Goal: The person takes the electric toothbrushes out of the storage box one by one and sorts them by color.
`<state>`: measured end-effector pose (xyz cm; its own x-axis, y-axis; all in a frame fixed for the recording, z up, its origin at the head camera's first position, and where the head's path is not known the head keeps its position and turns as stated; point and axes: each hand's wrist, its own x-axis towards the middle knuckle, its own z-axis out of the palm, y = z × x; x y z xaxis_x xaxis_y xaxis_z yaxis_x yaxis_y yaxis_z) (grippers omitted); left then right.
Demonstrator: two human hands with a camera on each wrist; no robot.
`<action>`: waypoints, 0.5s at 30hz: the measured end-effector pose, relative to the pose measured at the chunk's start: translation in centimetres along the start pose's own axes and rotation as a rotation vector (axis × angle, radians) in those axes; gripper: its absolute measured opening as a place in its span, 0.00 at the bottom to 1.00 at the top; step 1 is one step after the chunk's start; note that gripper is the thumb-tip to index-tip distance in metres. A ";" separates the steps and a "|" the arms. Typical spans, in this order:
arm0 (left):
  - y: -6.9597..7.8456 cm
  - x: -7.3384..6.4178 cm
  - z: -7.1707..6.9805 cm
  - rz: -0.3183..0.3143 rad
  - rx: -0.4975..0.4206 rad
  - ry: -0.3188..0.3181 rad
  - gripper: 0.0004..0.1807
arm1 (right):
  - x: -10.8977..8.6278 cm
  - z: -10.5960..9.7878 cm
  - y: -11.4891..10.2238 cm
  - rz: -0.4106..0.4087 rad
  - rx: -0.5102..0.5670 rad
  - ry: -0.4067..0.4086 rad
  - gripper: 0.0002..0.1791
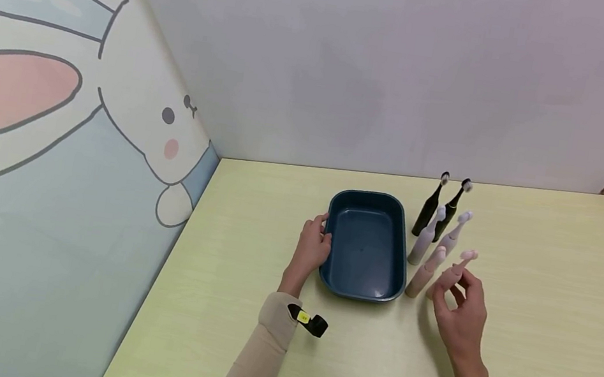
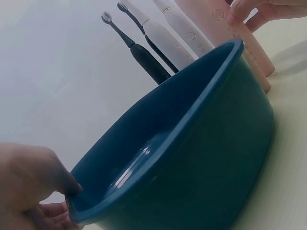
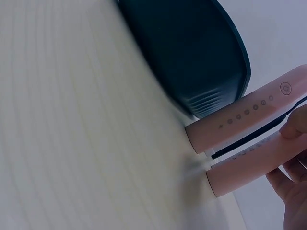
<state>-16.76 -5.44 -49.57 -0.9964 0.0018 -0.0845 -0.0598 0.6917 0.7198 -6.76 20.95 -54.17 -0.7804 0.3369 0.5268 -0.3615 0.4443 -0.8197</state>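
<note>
A dark blue plastic basin (image 1: 365, 249) stands on the table. My left hand (image 1: 312, 248) grips its left rim, thumb over the inner side and fingers outside, as the left wrist view shows. To the right of the basin, my right hand (image 1: 464, 314) pinches a pink electric toothbrush (image 3: 254, 165) by its handle between thumb and fingers, brush head up. Beside it a second pink electric toothbrush (image 1: 425, 275) stands upright near the basin's right wall. Behind these are two pale electric toothbrushes (image 1: 423, 241), then two black electric toothbrushes (image 1: 427, 212), all upright in pairs.
The pale wooden table (image 1: 234, 256) ends at a plain wall (image 1: 384, 97) behind the toothbrushes. On the left rises a wall with a painted rabbit (image 1: 142, 89). Each wrist wears a black strap (image 1: 308, 319).
</note>
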 end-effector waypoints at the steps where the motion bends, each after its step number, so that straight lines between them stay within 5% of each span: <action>1: 0.0 0.0 0.0 0.001 0.001 0.001 0.25 | 0.0 0.0 -0.1 0.002 0.001 -0.001 0.27; 15: -0.4 0.0 -0.1 -0.003 -0.018 0.000 0.25 | -0.4 0.3 0.0 0.030 -0.008 -0.007 0.30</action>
<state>-16.75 -5.82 -49.81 -0.9962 0.0001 -0.0870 -0.0638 0.6784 0.7319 -6.59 20.61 -54.45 -0.7943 0.3450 0.5000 -0.3336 0.4402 -0.8336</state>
